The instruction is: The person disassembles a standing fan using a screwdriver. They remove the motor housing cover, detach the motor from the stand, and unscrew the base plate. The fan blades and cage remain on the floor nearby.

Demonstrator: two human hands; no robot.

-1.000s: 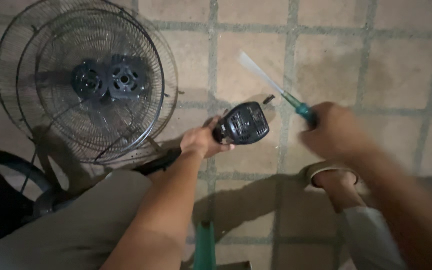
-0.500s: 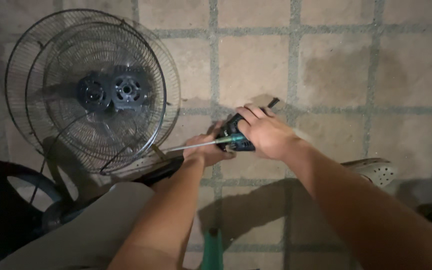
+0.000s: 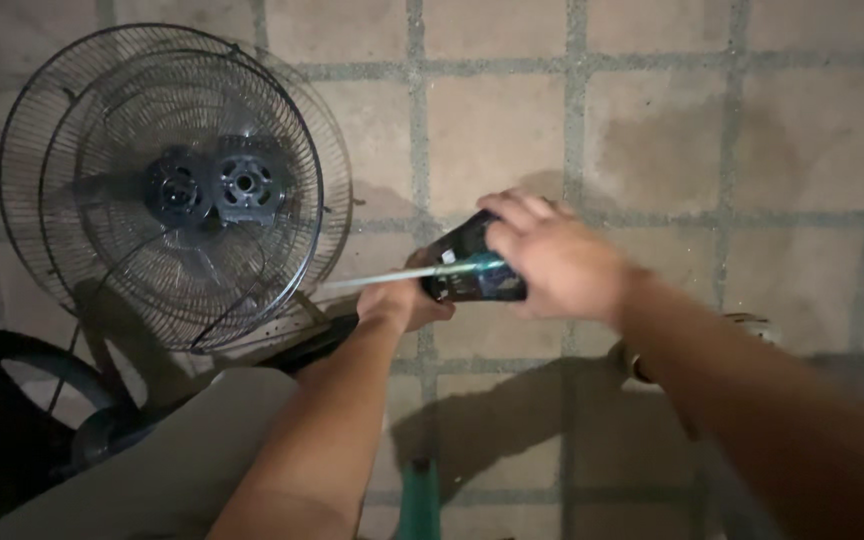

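Left hand [image 3: 397,300] grips black fan motor housing [image 3: 467,265] from below. Right hand [image 3: 552,262] on top of it, holding green-handled screwdriver [image 3: 422,273], shaft pointing left. Wire fan guards [image 3: 167,185] lying on tiled floor [image 3: 652,130].

Two round black wire fan guards [image 3: 167,185] stacked, leaning upright – left side. Beige tiled floor [image 3: 652,130] with grey grout. Dark round fan base [image 3: 12,400] – bottom left corner.

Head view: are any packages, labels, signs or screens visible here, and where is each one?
None can be made out: only bare tiled floor, wire fan guards, and the black motor housing and screwdriver in the hands; any label on the housing is too blurred to tell.
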